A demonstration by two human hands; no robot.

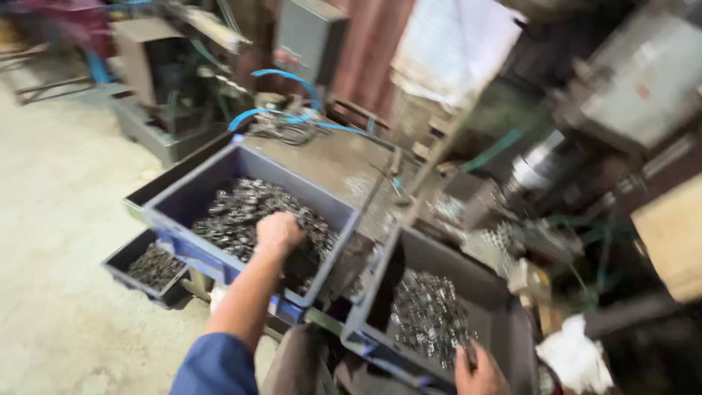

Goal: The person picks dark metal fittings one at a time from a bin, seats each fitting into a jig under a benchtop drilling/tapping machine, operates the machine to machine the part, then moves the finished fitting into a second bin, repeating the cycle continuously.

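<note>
- Right hand (479, 374): cut off by the lower edge; its grip cannot be told.
- Left hand (278, 232): fingers buried among small metal parts (238, 212), single pieces too blurred to identify.
- Machine (585, 124) at right: smeared by motion blur.

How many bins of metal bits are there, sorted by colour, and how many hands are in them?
Blue plastic crate of small metal parts: 1
Grey plastic crate of small metal parts: 1
Small dark tray of metal parts: 1
Hands in crates: 2, left hand, right hand
Total: 3 bins, 2 hands
</note>
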